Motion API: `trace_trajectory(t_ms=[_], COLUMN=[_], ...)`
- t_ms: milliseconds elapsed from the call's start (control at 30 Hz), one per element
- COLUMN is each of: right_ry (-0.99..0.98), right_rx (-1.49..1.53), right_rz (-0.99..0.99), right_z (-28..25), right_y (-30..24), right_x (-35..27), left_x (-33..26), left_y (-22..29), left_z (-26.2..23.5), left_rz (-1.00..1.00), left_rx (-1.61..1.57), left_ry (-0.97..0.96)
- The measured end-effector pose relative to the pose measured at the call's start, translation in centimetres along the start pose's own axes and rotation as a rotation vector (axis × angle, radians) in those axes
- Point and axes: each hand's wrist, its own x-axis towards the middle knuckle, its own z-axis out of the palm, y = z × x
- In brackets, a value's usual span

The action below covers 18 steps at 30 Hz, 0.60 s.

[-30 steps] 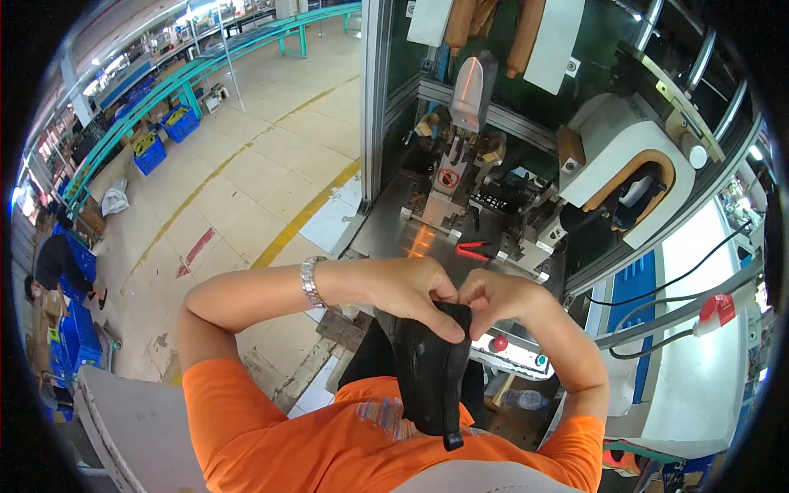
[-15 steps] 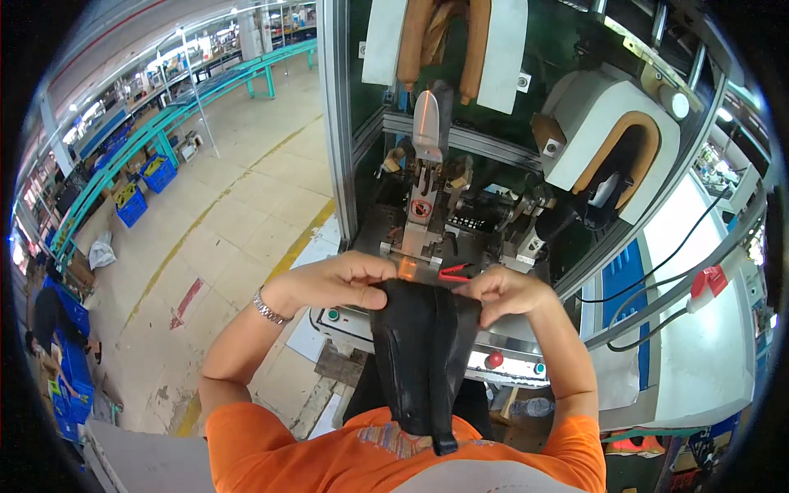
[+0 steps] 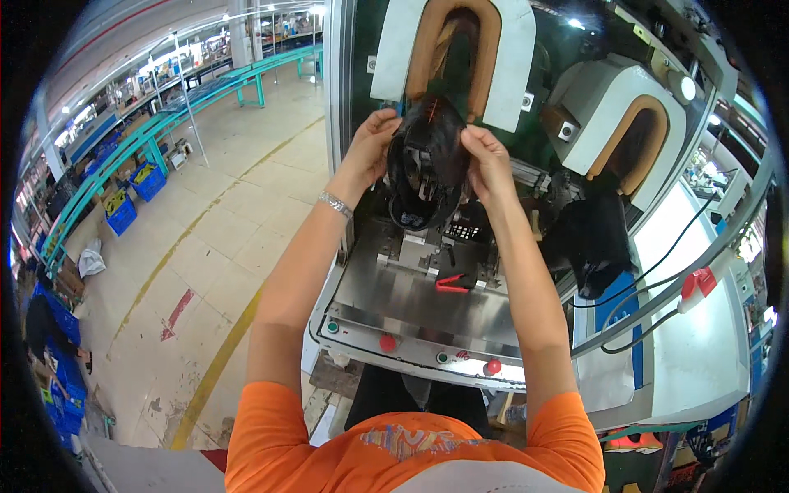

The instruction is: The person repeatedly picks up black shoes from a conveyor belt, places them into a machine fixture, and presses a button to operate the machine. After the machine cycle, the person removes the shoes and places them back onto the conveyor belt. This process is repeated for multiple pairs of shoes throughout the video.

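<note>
A black shoe upper (image 3: 450,148) is spread over the upright form of the machine in front of me, covering most of it. A thin orange light line falls on its top. My left hand (image 3: 376,146) pinches the upper's left edge, and my right hand (image 3: 490,161) grips its right edge between thumb and fingers. Right above hangs a white U-shaped clamp (image 3: 514,62) with a brown lining. Below the upper, a small red-handled tool (image 3: 454,284) lies on the metal machine bed (image 3: 386,296).
To the right, a second U-shaped clamp (image 3: 575,86) stands above another black upper (image 3: 593,238). Red and green buttons (image 3: 388,343) line the machine's front edge. A cable with a red-and-white connector (image 3: 699,284) hangs at right. Blue crates (image 3: 148,181) stand by a green conveyor frame at left.
Both hands have carried the black upper forward and up from near my chest onto the machine's form. At right, the other black upper now hangs lower, below its clamp.
</note>
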Motion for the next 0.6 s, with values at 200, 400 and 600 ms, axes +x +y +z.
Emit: trace_trajectory(t_ms=[200, 400, 600], right_ry=[0.091, 0.205, 0.338], right_rx=[-0.061, 0.033, -0.032], right_rz=[0.055, 0.116, 0.124], right_z=[-2.2, -3.3, -5.6], right_y=[1.0, 1.2, 2.3], right_x=[1.0, 4.5, 7.5], left_x=[0.5, 3.7, 5.9], left_y=[-1.4, -1.3, -2.6], left_z=[0.0, 0.2, 0.8], left_rz=[-0.104, -0.049, -0.002], left_rx=[0.105, 0.128, 0.086], left_ry=[-0.067, 0.190, 0.264])
